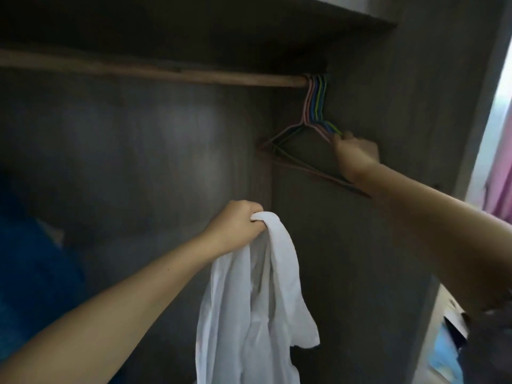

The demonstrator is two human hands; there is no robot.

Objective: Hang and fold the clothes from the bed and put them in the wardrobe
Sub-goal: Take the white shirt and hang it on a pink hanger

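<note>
Inside the wardrobe (360, 245), the right hand (356, 155) pinches the bunched hangers (315, 117) at the rod's (166, 74) far end while the left hand (235, 228) grips a dangling white shirt (255, 314); tugging one hanger may drag its tangled neighbours off, or loosen the shirt.

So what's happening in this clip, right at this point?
A person stands at an open wardrobe. The left hand grips a white shirt bunched at its top, the rest hanging down. The right hand reaches up to a bunch of coloured hangers hooked at the right end of the wooden rail, its grip at one shoulder of the bunch. The shirt is not yet on a hanger.
</note>
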